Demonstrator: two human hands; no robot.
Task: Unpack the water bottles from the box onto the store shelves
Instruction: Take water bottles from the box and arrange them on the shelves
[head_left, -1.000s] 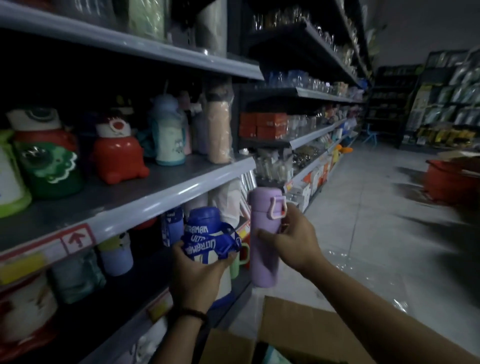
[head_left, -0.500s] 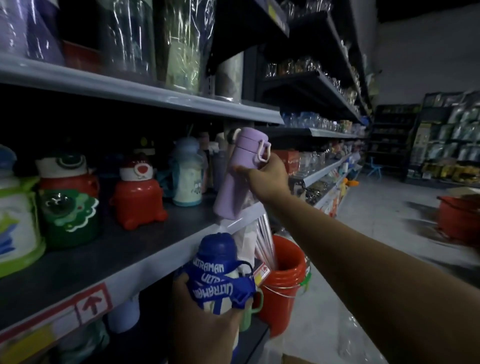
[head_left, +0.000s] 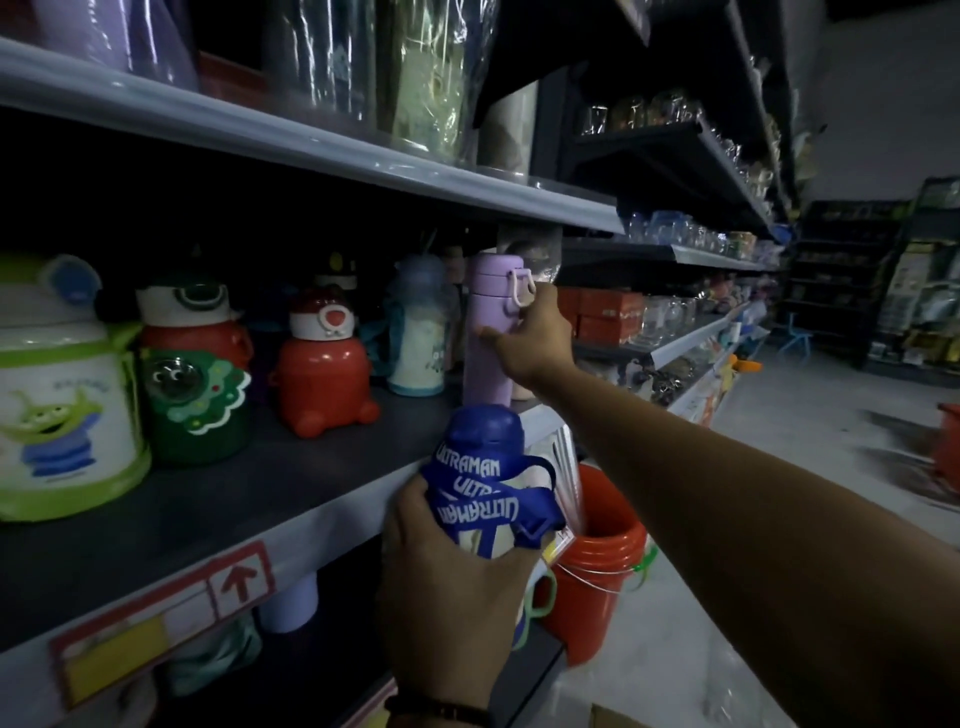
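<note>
- The right hand (head_left: 530, 338) grasps the purple bottle (head_left: 491, 327), which stands upright on the shelf (head_left: 291, 499) near its right end.
- The left hand (head_left: 452, 577) grips the blue bottle (head_left: 485, 478), held in front of the shelf's edge.

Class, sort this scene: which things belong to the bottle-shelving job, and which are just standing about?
Job: purple bottle, right hand, blue Ultraman bottle, left hand, middle shelf.
Standing about: red bottle, alien bottle, orange bucket.
</note>
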